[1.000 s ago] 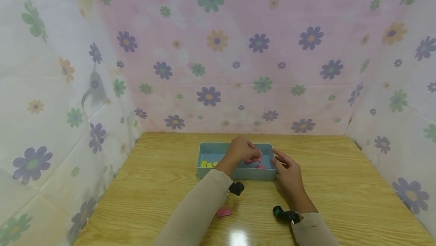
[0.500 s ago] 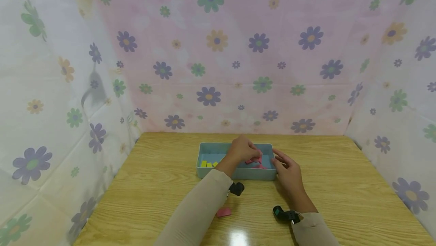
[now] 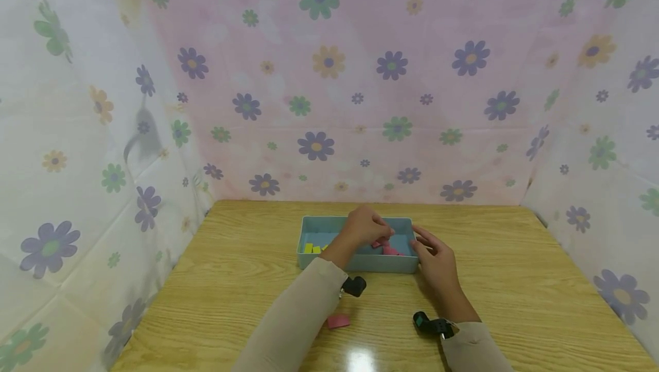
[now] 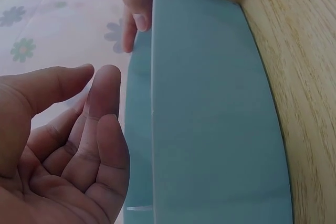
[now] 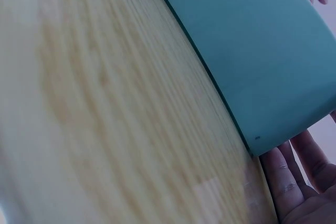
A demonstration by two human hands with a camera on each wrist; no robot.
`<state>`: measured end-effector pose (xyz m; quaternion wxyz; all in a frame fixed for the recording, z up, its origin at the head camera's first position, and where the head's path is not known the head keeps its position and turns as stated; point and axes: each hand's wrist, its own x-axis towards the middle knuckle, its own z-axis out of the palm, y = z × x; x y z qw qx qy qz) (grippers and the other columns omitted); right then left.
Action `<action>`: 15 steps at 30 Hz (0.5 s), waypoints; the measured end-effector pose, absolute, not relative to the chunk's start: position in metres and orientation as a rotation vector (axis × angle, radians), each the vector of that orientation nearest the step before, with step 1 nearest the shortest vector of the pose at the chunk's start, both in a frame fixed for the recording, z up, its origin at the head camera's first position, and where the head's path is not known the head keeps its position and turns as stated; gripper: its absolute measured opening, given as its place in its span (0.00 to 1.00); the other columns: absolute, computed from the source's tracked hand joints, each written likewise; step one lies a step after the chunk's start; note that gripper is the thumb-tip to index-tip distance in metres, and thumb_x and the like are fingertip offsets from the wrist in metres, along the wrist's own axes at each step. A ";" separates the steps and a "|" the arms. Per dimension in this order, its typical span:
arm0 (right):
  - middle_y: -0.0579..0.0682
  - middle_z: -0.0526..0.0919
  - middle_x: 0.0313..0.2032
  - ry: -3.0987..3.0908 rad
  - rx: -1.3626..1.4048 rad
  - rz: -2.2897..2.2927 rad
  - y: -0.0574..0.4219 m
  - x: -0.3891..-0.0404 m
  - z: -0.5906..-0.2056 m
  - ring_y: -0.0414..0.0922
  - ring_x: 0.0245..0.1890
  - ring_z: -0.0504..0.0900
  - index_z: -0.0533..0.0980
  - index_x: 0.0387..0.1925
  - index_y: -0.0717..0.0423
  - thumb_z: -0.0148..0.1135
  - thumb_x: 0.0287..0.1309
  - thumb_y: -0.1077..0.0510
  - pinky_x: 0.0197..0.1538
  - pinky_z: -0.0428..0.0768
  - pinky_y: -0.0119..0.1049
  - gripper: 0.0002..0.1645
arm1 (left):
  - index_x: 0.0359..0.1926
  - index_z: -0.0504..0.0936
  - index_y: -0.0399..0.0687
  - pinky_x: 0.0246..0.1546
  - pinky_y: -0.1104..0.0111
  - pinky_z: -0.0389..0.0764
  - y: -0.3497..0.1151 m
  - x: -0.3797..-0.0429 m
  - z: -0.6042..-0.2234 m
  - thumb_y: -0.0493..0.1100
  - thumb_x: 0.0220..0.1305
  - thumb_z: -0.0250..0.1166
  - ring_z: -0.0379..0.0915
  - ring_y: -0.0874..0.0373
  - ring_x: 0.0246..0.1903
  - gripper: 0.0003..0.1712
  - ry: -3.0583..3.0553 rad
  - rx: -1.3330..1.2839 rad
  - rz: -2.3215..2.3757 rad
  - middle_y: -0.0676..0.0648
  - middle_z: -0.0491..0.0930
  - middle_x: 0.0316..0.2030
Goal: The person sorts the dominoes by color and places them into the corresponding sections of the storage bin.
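A shallow light-blue plastic box [image 3: 340, 263] stands on the wooden table. My left hand [image 3: 364, 226] hovers over its right half, thumb and fingertips bent toward each other. In the left wrist view nothing shows between the fingers of the left hand [image 4: 79, 140]. Below those fingertips lie several small pink pieces [image 3: 390, 250] inside the box. Small yellow blocks [image 3: 309, 248] sit in its left part. At the right end, my right hand [image 3: 437, 260] holds the box, thumb by the near corner and fingers along the end wall. The right wrist view shows this hand's fingers [image 5: 283, 177] against that end.
One pink piece [image 3: 338, 320] lies on the table in front of the box, beside the left sleeve [image 3: 298, 315]. Flower-patterned cloth [image 3: 360, 74] walls in the back and both sides of the wooden table [image 3: 247, 269].
A pink piece at my left fingertips has left them and lies among the others in the box. The left hand has shifted slightly left; the right hand stays at the box's end.
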<state>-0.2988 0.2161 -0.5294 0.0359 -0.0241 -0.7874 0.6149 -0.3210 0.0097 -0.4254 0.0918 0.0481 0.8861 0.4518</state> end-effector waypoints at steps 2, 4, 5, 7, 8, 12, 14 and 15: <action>0.54 0.75 0.68 -2.418 -0.075 1.889 0.216 -0.298 -0.528 0.52 0.65 0.76 0.74 0.71 0.35 0.58 0.75 0.44 0.54 0.84 0.32 0.26 | 0.31 0.94 0.52 0.32 0.64 0.81 0.007 -0.320 -0.426 0.49 0.64 0.74 0.87 0.51 0.30 0.09 2.631 0.153 1.344 0.52 0.88 0.21; 0.54 0.75 0.69 -2.419 -0.077 1.887 0.216 -0.297 -0.527 0.52 0.65 0.76 0.74 0.71 0.35 0.58 0.76 0.44 0.55 0.84 0.34 0.26 | 0.29 0.93 0.53 0.33 0.62 0.83 0.004 -0.319 -0.427 0.50 0.64 0.74 0.86 0.53 0.29 0.09 2.624 0.164 1.359 0.53 0.88 0.21; 0.54 0.75 0.69 -2.418 -0.075 1.887 0.216 -0.297 -0.527 0.53 0.65 0.75 0.74 0.71 0.35 0.58 0.76 0.45 0.55 0.84 0.34 0.26 | 0.29 0.93 0.54 0.35 0.61 0.84 0.003 -0.319 -0.428 0.50 0.64 0.74 0.86 0.54 0.29 0.09 2.612 0.167 1.380 0.53 0.88 0.22; 0.55 0.74 0.69 -2.414 -0.067 1.890 0.215 -0.297 -0.526 0.53 0.65 0.75 0.74 0.72 0.35 0.58 0.76 0.45 0.54 0.84 0.32 0.26 | 0.27 0.93 0.55 0.39 0.56 0.86 -0.001 -0.316 -0.428 0.49 0.64 0.74 0.86 0.54 0.29 0.10 2.588 0.180 1.416 0.53 0.88 0.24; 0.55 0.74 0.69 -2.411 -0.061 1.891 0.216 -0.297 -0.527 0.53 0.65 0.75 0.73 0.72 0.35 0.58 0.76 0.45 0.53 0.84 0.31 0.26 | 0.27 0.93 0.55 0.39 0.56 0.87 -0.003 -0.314 -0.427 0.49 0.65 0.74 0.85 0.55 0.29 0.10 2.582 0.189 1.429 0.53 0.88 0.25; 0.56 0.75 0.68 -2.398 -0.042 1.896 0.215 -0.296 -0.525 0.53 0.64 0.76 0.73 0.72 0.36 0.58 0.75 0.45 0.51 0.82 0.27 0.26 | 0.29 0.93 0.54 0.41 0.54 0.88 -0.012 -0.307 -0.427 0.49 0.65 0.74 0.85 0.58 0.30 0.09 2.546 0.211 1.473 0.55 0.88 0.27; 0.56 0.74 0.69 -2.398 -0.043 1.901 0.216 -0.296 -0.526 0.53 0.65 0.76 0.73 0.72 0.36 0.58 0.75 0.45 0.51 0.82 0.26 0.27 | 0.31 0.94 0.54 0.39 0.56 0.88 -0.017 -0.304 -0.428 0.49 0.66 0.73 0.85 0.59 0.30 0.08 2.541 0.223 1.476 0.56 0.88 0.27; 0.56 0.74 0.69 -2.399 -0.046 1.905 0.216 -0.296 -0.526 0.53 0.65 0.75 0.73 0.72 0.37 0.58 0.76 0.45 0.51 0.82 0.26 0.27 | 0.32 0.94 0.53 0.39 0.56 0.88 -0.020 -0.302 -0.428 0.48 0.66 0.73 0.85 0.59 0.30 0.08 2.535 0.227 1.481 0.55 0.88 0.26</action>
